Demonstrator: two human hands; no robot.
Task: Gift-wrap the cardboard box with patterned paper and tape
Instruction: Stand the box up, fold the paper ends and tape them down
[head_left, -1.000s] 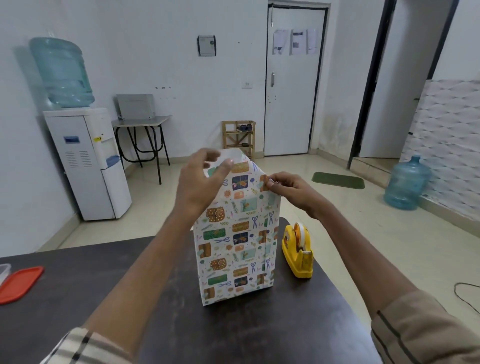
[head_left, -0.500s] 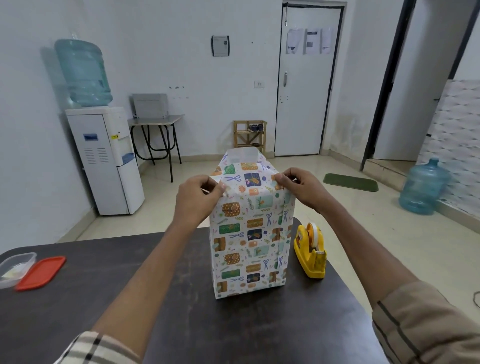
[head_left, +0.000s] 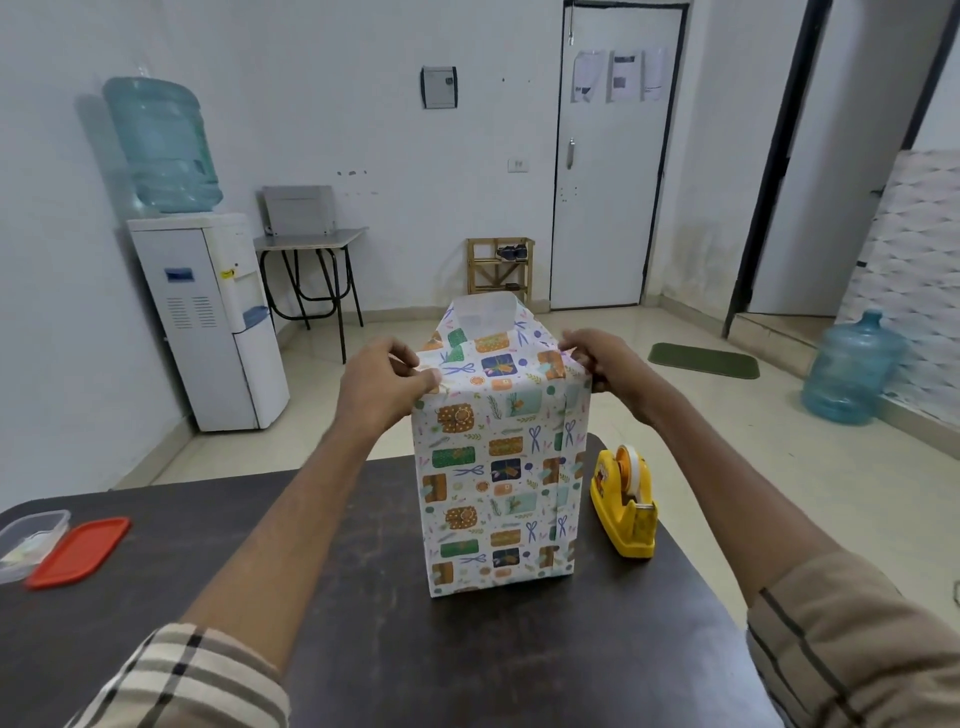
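Note:
The box (head_left: 498, 488) stands upright on the dark table (head_left: 363, 649), covered in white paper printed with gifts and scissors. Its near top flap is folded down flat, and a white flap (head_left: 485, 318) still stands up at the far edge. My left hand (head_left: 382, 382) pinches the paper at the top left corner. My right hand (head_left: 605, 358) pinches the paper at the top right corner. A yellow tape dispenser (head_left: 623, 506) sits on the table just right of the box, untouched.
A clear plastic container (head_left: 28, 540) and its red lid (head_left: 78, 551) lie at the table's left edge. Beyond the table are a water dispenser (head_left: 208, 312), a small desk, a wooden rack, a door and a blue water jug (head_left: 849, 369) on the floor.
The top paper flap has been pressed down flat toward me. My left hand moved from the top of the flap to the left corner; the camera view shifted, so the box sits further right.

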